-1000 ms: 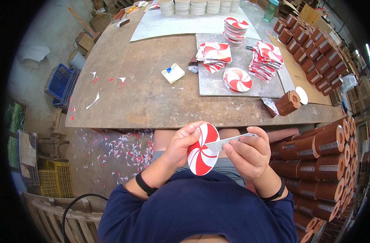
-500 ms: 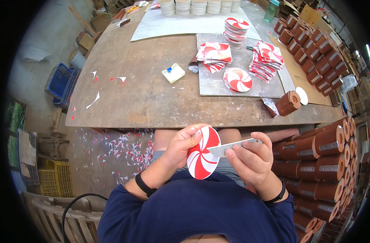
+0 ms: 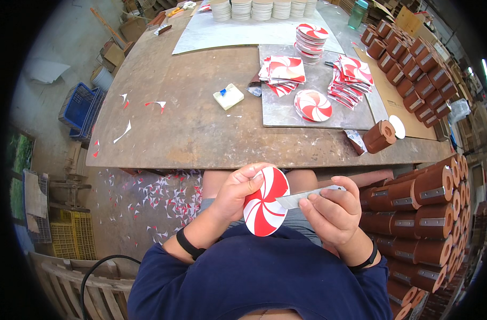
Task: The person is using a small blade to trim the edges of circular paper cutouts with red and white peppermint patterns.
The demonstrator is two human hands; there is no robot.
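Note:
My left hand [image 3: 239,193] grips a round disc [image 3: 266,201] with a red and white swirl by its upper left edge, thumb on the face. A flat grey metal blade [image 3: 303,198] is pinched between the thumb and fingers of my right hand [image 3: 333,211]. Its pointed end lies at the disc's right side, near the middle of the swirl. Both hands are over my lap, just in front of the table edge. On the grey board beyond, a few swirl discs [image 3: 314,105] lie together, near two piles of square swirl sheets [image 3: 286,69].
A tall stack of swirl discs [image 3: 311,40] stands farther back. Brown hollow blocks [image 3: 381,136] stand on the table, and many more [image 3: 435,192] are piled on my right. Paper scraps [image 3: 163,197] litter the floor at left. A pale block [image 3: 228,97] rests mid-table.
The disc has turned and shifted slightly left in my left hand. The blade has tilted a little, its face now catching the light differently.

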